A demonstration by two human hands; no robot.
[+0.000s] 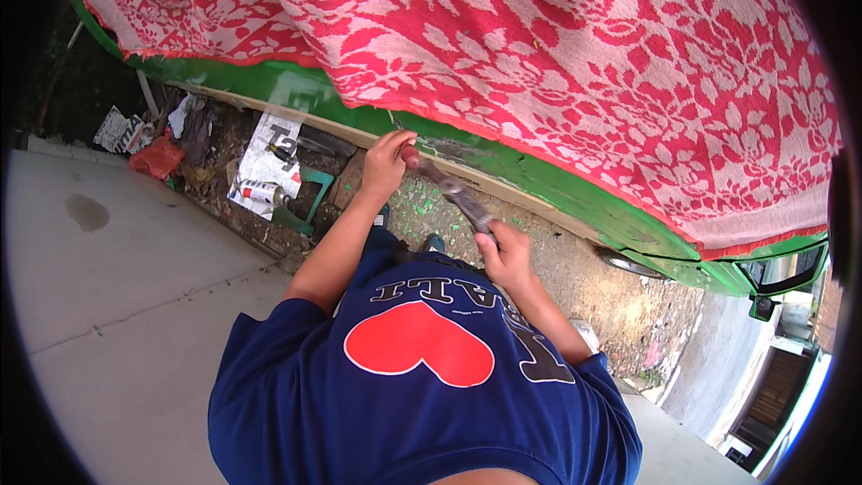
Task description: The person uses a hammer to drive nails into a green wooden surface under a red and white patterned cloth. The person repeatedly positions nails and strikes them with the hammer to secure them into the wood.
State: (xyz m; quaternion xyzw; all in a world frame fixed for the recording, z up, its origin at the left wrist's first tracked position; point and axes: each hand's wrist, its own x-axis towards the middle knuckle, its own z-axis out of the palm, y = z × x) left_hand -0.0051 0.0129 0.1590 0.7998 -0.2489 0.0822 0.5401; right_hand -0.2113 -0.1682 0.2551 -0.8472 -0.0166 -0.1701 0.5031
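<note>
In front of me is the green side panel of a vehicle, its paint cracked and scraped near my hands. My left hand is up against the panel, its fingers closed around a tool with a rounded reddish-brown end; the rest of that tool is hidden. Gripped in my right hand is a worn dark tool, apparently a hammer, blurred and pointing toward the left hand. Whether the two tools touch, I cannot tell. A red and pink floral blanket drapes over the vehicle above both hands.
Green paint chips litter the ground below the panel. To the left lie a spray can on newspaper, a green frame and a red plastic bag. A wheel and side mirror are at the right.
</note>
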